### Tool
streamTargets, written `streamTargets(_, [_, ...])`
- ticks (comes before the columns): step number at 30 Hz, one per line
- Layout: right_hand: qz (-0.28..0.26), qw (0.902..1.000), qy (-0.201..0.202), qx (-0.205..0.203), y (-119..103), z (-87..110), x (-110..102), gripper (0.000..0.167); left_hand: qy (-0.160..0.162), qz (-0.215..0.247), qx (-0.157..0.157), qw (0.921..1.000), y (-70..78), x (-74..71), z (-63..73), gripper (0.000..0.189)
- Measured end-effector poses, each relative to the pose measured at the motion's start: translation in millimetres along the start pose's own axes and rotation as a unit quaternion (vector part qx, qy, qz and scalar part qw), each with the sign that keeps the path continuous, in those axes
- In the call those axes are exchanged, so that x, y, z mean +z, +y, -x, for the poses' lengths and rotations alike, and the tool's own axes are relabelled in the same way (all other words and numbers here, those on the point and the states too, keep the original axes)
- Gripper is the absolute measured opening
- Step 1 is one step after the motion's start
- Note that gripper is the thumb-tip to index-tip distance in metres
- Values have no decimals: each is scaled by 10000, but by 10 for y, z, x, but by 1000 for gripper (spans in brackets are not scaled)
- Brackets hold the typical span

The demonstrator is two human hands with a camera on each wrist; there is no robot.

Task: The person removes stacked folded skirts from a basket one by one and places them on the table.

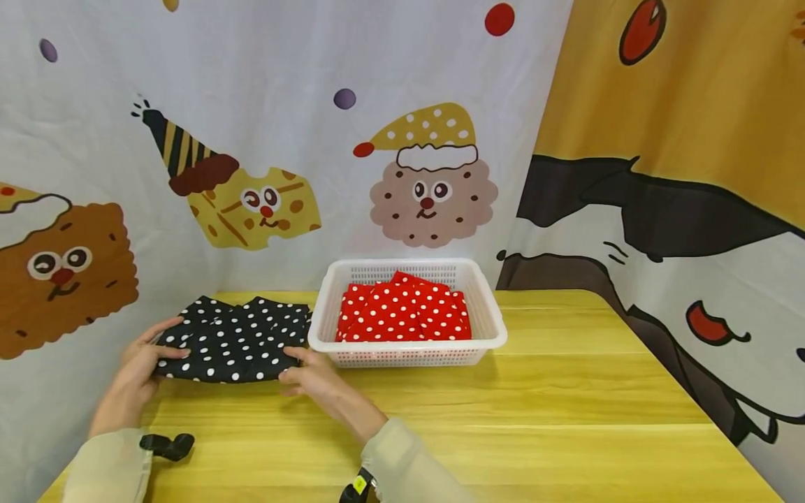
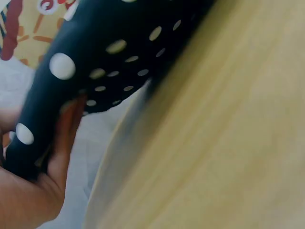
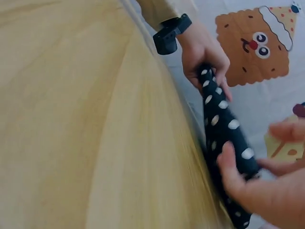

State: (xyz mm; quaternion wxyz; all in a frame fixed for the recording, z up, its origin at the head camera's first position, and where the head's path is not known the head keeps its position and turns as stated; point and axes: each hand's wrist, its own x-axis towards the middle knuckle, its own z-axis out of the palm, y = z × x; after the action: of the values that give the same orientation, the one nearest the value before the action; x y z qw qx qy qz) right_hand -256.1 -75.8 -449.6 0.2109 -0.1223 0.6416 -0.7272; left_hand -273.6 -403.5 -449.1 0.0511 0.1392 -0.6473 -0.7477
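Observation:
A folded black cloth with white polka dots (image 1: pixel 233 339) is held slightly raised over the left part of the table. My left hand (image 1: pixel 135 367) grips its left end, with the thumb on one face and fingers on the other; the left wrist view shows the cloth (image 2: pixel 62 67) between them. At the right near corner is my right hand (image 1: pixel 317 377). In the right wrist view, its thumb (image 3: pixel 231 174) lies against one face of the cloth, while the other fingers reach round the far side, one of them lifted off.
A white plastic basket (image 1: pixel 323 307) stands just right of the black cloth, against the back curtain (image 1: pixel 283 84). Folded red polka-dot cloth (image 1: pixel 402 307) lies inside it. The wooden table (image 1: pixel 566 405) extends to the right and front.

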Motion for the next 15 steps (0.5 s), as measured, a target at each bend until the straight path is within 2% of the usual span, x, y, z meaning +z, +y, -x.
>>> streamTargets(2, [248, 9990, 381, -23, 14, -12, 16, 56, 269, -910, -38, 9955, -12, 39, -21, 81])
streamTargets(5, [596, 9944, 871, -13, 20, -25, 38, 50, 606, -2155, -218, 9744, -7, 100, -52, 83])
streamTargets(7, [677, 9930, 969, 18, 29, -39, 46, 48, 674, -2673, -311, 9607, 4, 115, -67, 80])
streamTargets(9, [602, 9941, 897, 56, 29, -53, 46, 48, 694, -2828, -443, 9556, 25, 127, -78, 77])
streamTargets(13, [460, 9967, 633, 209, -6, -67, 16, 49, 767, -2765, -685, 9555, 82, 151, -94, 66])
streamTargets(15, [621, 9967, 398, 344, -44, -54, -16, 51, 825, -2789, -723, 9540, 115, 167, -88, 63])
